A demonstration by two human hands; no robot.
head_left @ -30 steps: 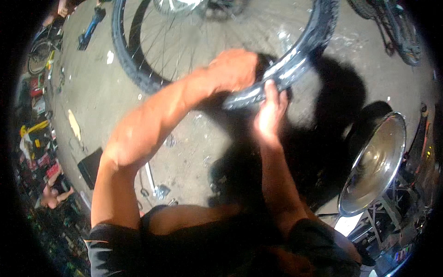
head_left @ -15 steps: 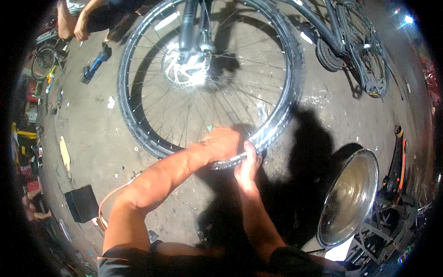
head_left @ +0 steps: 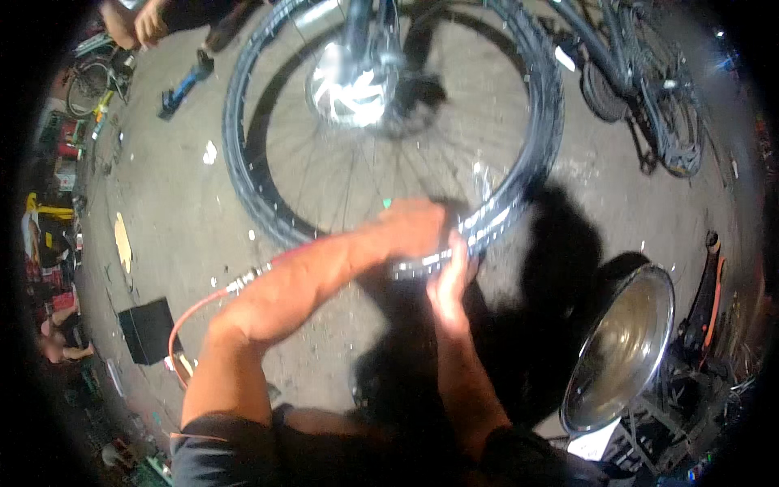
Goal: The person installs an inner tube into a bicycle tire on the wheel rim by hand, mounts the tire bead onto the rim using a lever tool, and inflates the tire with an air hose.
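A bicycle wheel (head_left: 241,174) with a knobby black tyre, spokes and a shiny disc rotor (head_left: 357,99) is in front of me. At the rim's near edge my left hand (head_left: 415,227) is closed, back of the hand up; what its fingers hold is hidden. Beside it, my right hand (head_left: 451,284) grips the tyre from the outer side, thumb on top. An orange air hose (head_left: 188,312) with a metal fitting (head_left: 242,282) runs up along my left forearm, and a red part shows past the forearm. Where it ends is hidden.
A metal basin (head_left: 625,349) stands at the right, near an orange-and-black tool (head_left: 704,300). On the left are a black box (head_left: 146,333) and a blue-black tool (head_left: 185,88). Another person's hands (head_left: 150,23) are at the top left. Bicycle frame and crank parts (head_left: 608,89) lie top right.
The wheel and both hands sit slightly further right and higher in the view. More of the hose, its fitting and a red part now shows beside my left forearm. My right hand stays on the tyre.
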